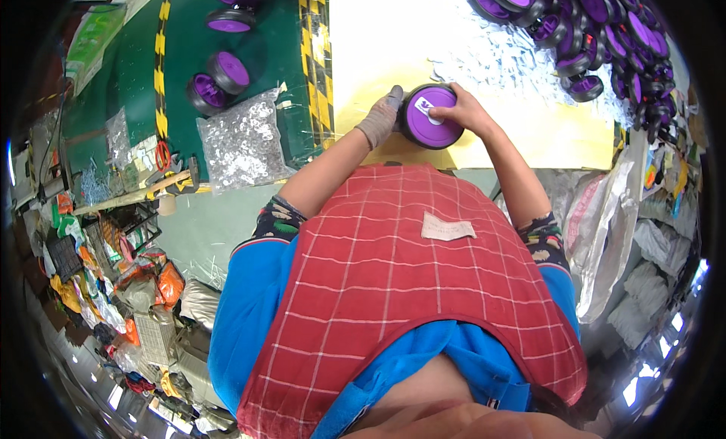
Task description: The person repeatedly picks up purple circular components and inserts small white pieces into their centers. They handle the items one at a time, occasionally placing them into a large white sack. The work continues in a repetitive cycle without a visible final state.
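Observation:
A purple plastic wheel (pixel 425 134) with a black tyre is between my two hands, its flat face turned up. My left hand (pixel 385 115), in a grey glove, grips the tyre's left side. The bare right hand (pixel 469 113) holds the right side, fingers around the far rim. Its thumb presses on a white sticker (pixel 423 105) with a dark print on the wheel's face; part of the sticker is under the thumb. Below the wheel lies a yellow board (pixel 573 147), its far part washed out by glare. What is beneath the wheel is hidden.
Many purple wheels (pixel 595 47) are heaped at the far right beside scattered small pale pieces (pixel 499 62). On the green tabletop (pixel 187 53) are a wheel pair (pixel 218 81), a bag of small clear parts (pixel 244 144), red-handled scissors (pixel 163 155) and a hammer (pixel 176 181).

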`<state>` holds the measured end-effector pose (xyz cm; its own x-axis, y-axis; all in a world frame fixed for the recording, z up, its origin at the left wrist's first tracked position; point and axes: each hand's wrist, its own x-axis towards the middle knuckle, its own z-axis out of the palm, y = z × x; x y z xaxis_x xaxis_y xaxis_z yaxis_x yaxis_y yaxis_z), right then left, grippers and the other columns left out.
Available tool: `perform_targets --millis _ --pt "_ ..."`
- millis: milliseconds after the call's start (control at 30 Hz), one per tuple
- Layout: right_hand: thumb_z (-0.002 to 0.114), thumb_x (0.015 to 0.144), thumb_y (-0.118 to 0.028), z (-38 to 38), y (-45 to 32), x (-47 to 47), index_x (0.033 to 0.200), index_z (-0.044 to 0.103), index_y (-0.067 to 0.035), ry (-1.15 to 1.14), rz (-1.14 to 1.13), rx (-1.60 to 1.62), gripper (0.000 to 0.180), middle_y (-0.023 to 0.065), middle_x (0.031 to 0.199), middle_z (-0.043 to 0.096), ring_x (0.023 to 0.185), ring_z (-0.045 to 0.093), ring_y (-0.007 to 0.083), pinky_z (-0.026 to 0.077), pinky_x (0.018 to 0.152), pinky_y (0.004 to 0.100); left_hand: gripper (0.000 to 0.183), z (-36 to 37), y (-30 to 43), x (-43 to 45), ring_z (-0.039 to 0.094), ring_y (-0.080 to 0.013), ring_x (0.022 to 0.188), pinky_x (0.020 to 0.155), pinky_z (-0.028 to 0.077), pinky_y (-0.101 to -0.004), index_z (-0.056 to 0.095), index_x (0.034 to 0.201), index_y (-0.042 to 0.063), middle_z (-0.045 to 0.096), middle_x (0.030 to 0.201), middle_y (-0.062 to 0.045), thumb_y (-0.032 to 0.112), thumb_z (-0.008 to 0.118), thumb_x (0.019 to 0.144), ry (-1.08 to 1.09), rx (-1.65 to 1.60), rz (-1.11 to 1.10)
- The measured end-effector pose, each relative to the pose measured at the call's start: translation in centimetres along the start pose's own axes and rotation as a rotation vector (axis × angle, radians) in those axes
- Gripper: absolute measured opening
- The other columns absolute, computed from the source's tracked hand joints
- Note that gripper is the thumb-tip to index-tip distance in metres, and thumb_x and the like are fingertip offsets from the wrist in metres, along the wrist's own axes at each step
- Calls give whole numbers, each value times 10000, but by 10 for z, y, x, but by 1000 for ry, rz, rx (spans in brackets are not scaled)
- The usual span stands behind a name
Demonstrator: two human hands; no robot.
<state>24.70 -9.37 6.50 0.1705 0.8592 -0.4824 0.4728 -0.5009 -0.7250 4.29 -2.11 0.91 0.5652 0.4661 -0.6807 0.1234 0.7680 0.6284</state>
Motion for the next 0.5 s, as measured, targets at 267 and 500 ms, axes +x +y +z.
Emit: perform_targets --millis 267,500 --pt "633 942 -298 12 60 -87 1153 552 81 202 125 554 441 123 863 647 644 641 166 503 498 270 501 -131 84 -4 604 -353 987 868 487 -466 498 1274 81 618 1117 -154 287 686 857 987 1452 910" --pt "523 1010 -367 -139 257 -243 1349 460 39 1474 55 1113 533 173 1239 530 1096 545 253 533 837 397 540 -275 171 -47 647 -392 1001 886 509 -470 604 1115 -40 663 1067 -225 369 715 781 1533 1218 534"
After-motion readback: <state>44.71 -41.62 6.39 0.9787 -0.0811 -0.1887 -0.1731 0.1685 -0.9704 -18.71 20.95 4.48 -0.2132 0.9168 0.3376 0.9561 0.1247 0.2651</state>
